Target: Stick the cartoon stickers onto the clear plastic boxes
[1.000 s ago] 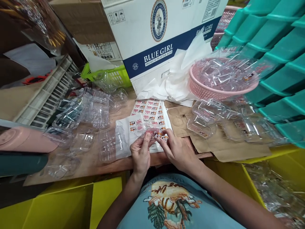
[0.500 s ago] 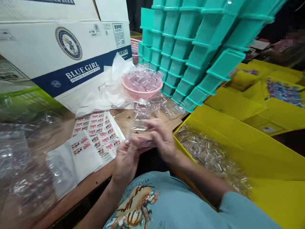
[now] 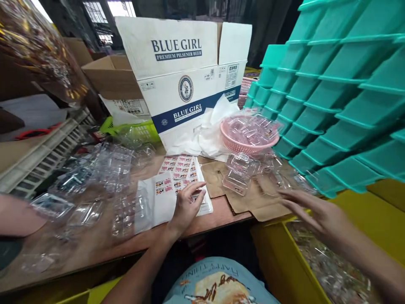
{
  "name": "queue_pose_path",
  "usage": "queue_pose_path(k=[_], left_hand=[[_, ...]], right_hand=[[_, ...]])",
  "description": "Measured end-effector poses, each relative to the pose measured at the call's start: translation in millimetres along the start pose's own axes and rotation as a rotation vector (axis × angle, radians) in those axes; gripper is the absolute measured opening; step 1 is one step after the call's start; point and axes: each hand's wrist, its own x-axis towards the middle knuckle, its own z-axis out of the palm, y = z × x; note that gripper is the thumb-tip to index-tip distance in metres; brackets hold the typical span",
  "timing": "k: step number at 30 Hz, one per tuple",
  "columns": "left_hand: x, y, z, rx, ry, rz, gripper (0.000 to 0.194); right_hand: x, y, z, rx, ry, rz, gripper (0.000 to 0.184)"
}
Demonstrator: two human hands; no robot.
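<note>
My left hand (image 3: 187,206) hovers at the sticker sheets (image 3: 180,169), thumb and fingers curved but apart, with nothing visible between them. The sheets carry rows of small red, pink and black prints. My right hand (image 3: 316,211), slightly blurred, stretches its fingers over the edge of the yellow bin (image 3: 303,253) and the brown cardboard (image 3: 262,198); I see nothing held in it. On that cardboard lies a clear plastic case (image 3: 236,182), with more clear cases behind it. Clear plastic pieces (image 3: 335,270) fill the bin below my right arm.
A pink basket (image 3: 243,145) heaped with clear cases stands behind the cardboard. Stacked teal bins (image 3: 329,105) rise at the right. A white beer carton (image 3: 186,55) stands at the back. Clear packs (image 3: 110,169) cover the table's left side, near a green basket (image 3: 136,131).
Both hands held a clear plastic case together; now they are apart and the case is out of them. My left hand is by the stickers, my right out to the right. The view swung left.
</note>
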Motion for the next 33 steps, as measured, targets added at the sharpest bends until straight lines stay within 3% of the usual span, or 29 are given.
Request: queue_pose_path(k=[2, 6, 9, 12, 14, 17, 21, 23, 25, 27, 30, 33], left_hand=[[1, -4, -0.7, 0.079, -0.015, 0.034, 0.024], [-12, -19, -11.8, 0.187, 0.025, 0.068, 0.027], [-28, -34, -28.3, 0.23, 0.183, 0.047, 0.026], [-40, -48, -41.8, 0.29, 0.272, -0.015, 0.026], [-43, -54, -49.1, 0.322, 0.295, -0.05, 0.026], [-36, -54, -62.5, 0.379, 0.377, -0.035, 0.036], [-4, -41, -84.0, 0.351, 0.438, -0.064, 0.078], [15, -35, -90.0, 0.184, 0.325, -0.177, 0.08], [30, -32, -88.7, -0.106, 0.11, -0.349, 0.06], [38, -30, -80.3, -0.408, -0.013, -0.521, 0.043], [38, -28, -62.9, -0.699, 0.07, -0.634, 0.036], [33, -24, -51.8, -0.828, 0.133, -0.611, 0.037]], right_hand=[[57, -52, 45, 0.174, -0.267, -0.172, 0.033], [145, -127, 137, 0.166, -0.393, -0.326, 0.023], [170, -160, 200, 0.19, -0.436, -0.366, 0.021], [177, -187, 249, 0.206, -0.464, -0.359, 0.061], [181, -198, 266, 0.228, -0.478, -0.343, 0.065], [186, -193, 261, 0.312, -0.48, -0.349, 0.056], [200, -149, 206, 0.457, -0.487, -0.426, 0.063], [208, -127, 176, 0.549, -0.582, -0.518, 0.06], [212, -112, 156, 0.575, -0.61, -0.551, 0.057], [207, -107, 149, 0.516, -0.411, -0.497, 0.051], [185, -113, 155, 0.396, -0.008, -0.47, 0.026], [156, -125, 168, 0.317, 0.048, -0.596, 0.014]])
